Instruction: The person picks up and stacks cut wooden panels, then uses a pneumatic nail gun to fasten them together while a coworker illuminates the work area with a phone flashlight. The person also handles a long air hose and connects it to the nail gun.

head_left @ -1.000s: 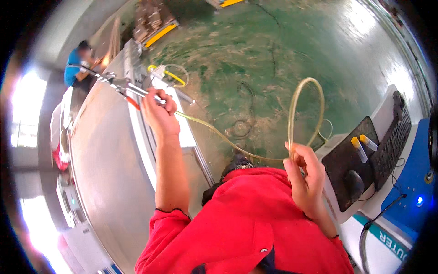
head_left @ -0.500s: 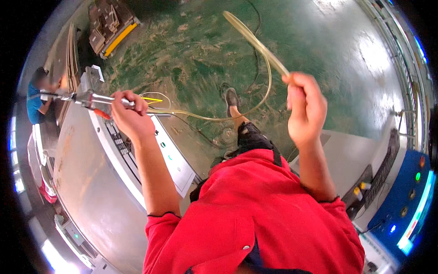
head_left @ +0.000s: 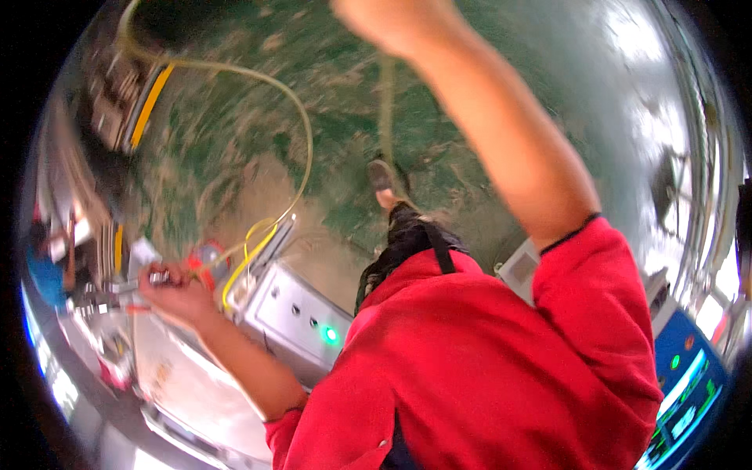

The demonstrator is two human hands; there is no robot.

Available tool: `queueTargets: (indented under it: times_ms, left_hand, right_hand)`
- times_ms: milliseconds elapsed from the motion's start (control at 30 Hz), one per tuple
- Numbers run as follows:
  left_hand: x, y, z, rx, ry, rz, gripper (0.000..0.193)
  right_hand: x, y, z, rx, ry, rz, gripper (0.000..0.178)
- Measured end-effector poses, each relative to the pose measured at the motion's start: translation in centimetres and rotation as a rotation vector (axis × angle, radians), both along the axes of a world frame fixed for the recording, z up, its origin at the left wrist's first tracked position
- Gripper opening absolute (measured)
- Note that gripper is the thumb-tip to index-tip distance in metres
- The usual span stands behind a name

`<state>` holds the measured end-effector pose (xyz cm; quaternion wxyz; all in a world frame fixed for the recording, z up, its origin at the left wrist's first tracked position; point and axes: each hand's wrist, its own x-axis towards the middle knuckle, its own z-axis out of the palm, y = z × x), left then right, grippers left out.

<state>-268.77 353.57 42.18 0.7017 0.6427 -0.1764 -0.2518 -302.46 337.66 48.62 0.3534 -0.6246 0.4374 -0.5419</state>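
My left hand [head_left: 174, 296] is closed around a silver metal tool [head_left: 121, 287] shaped like a spray gun, its front pointing left. A clear yellowish hose [head_left: 307, 137] runs from near that hand and loops out over the floor toward the upper left. My right hand [head_left: 395, 23] is raised at the top edge of the view, partly cut off and blurred. A length of the same hose hangs straight down from it, and the hand appears closed on it. The fingertips are hidden.
A grey control box [head_left: 296, 313] with a green light stands beside my left forearm. Yellow cables [head_left: 249, 258] curl behind it. Brown stacked boards and a yellow bar [head_left: 151, 106] lie far left. A person [head_left: 45, 270] in blue is at the left edge; a blue panel [head_left: 680, 352] stands right.
My right hand has swung up and forward to the top edge, and the hose now spreads in a wide loop. My left hand has moved left and lower with the tool. The view has shifted.
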Motion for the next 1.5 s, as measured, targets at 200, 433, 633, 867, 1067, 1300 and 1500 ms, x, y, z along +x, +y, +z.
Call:
queueTargets:
  times_ms: [200,433,633,867,1067,1300,1500]
  left_hand:
    - [5.2,-8.0,-1.4,0.014,0.149,-0.283,0.023]
    - [12.9,-19.1,-1.7,0.020,0.232,-0.467,0.029]
    - [17.0,-34.7,0.1,-0.005,0.077,-0.410,0.027]
    - [25.7,-50.0,0.5,-0.011,0.047,-0.443,0.023]
    - [33.2,-55.1,4.5,-0.022,-0.027,-0.374,0.019]
    - [43.3,-50.7,8.5,-0.050,-0.152,-0.193,0.014]
    - [47.6,-47.2,8.6,-0.160,-0.118,0.062,0.012]
  right_hand:
    - [2.5,-0.5,-3.6,-0.241,0.010,-0.288,0.014]
    - [6.6,0.9,-2.4,-0.355,-0.055,-0.468,0.021]
    - [14.8,-8.7,3.1,-0.406,-0.182,-0.458,0.019]
    - [30.3,-20.1,9.6,-0.351,-0.434,-0.244,0.011]
    - [36.1,-29.1,13.1,-0.393,-0.763,-0.177,0.007]
    - [47.3,-36.0,15.9,-0.314,-0.773,0.243,0.006]
    - [57.9,-41.4,14.3,-0.174,-0.658,0.571,0.033]
